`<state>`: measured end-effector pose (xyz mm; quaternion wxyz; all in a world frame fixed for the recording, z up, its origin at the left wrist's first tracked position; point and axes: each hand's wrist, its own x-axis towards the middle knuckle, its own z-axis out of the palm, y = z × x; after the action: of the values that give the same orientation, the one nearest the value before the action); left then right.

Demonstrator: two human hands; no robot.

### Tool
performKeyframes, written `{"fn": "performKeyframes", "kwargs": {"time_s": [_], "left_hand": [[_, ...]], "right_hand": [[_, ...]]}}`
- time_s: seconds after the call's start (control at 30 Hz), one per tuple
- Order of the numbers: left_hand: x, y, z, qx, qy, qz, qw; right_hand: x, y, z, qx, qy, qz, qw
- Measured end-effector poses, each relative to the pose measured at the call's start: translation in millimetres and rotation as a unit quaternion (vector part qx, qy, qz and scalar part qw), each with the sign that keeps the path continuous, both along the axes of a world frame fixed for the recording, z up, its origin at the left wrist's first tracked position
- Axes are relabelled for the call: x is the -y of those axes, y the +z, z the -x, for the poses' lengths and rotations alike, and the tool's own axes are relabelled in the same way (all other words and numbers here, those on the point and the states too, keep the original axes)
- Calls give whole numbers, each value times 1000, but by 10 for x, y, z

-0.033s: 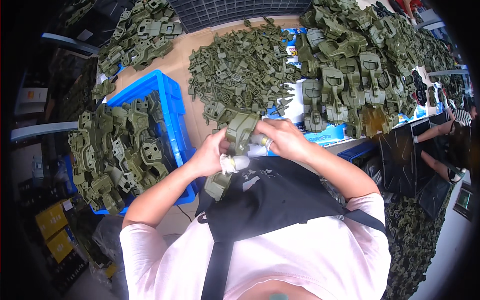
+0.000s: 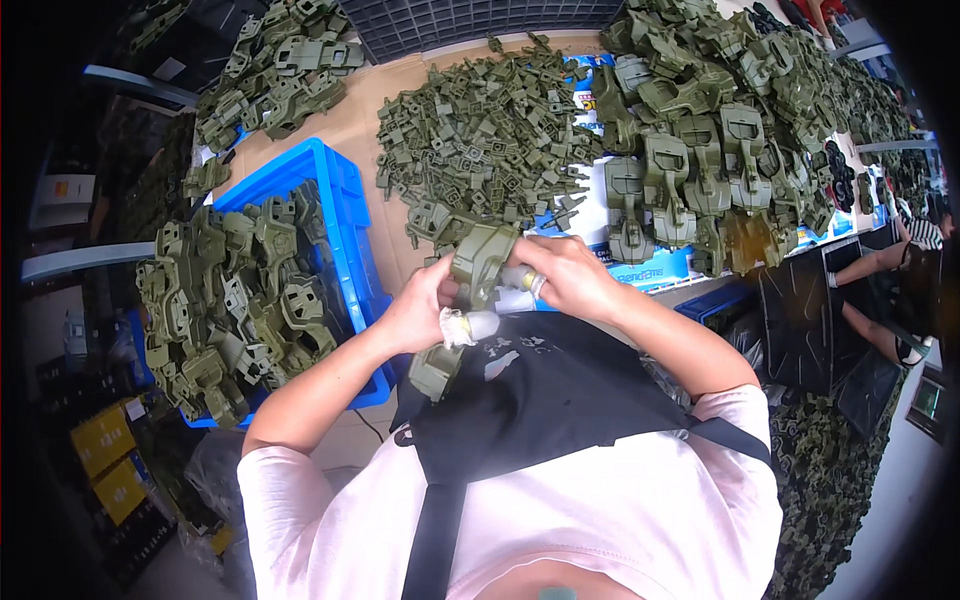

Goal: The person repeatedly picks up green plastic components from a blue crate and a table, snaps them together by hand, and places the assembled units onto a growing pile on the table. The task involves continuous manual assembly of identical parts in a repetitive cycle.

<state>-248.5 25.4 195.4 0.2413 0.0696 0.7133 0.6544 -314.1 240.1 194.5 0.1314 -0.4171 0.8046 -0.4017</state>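
In front of my chest an olive-green moulded plastic part (image 2: pixel 484 256) is held between both hands. My left hand (image 2: pixel 416 306) is closed around its left side, and the part's lower end (image 2: pixel 434 372) shows below that hand. My right hand (image 2: pixel 572 282) grips the upper right side with bent fingers. Both thumbs have whitish covers wrapped on them. Some fingertips are hidden behind the part. Just beyond my hands, similar green pieces (image 2: pixel 432 222) lie at the near edge of a heap of small green parts (image 2: pixel 480 140).
At left stands a blue crate (image 2: pixel 348 205) piled with green shells (image 2: pixel 200 300). Larger green parts (image 2: pixel 705 170) are heaped at right, and more (image 2: pixel 290 70) at far left. A black ribbed crate (image 2: pixel 480 25) stands at the back. Another person's arm (image 2: pixel 868 262) shows far right.
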Motion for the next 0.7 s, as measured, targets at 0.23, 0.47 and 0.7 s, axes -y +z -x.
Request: {"fn": "performKeyframes", "kwargs": {"time_s": [0.23,0.47,0.7], "left_hand": [[22,-112,-3,20,6,-21,1000],[278,-367,213,240,311,-254,884],[289,-486,-7,323,308,-355,821]], "right_hand": [[26,-173,-24,49,3,-35,998],[183,-721,1217,56,-230,30,971],[428,-1292,1568,-169,-268,-138,938]]}}
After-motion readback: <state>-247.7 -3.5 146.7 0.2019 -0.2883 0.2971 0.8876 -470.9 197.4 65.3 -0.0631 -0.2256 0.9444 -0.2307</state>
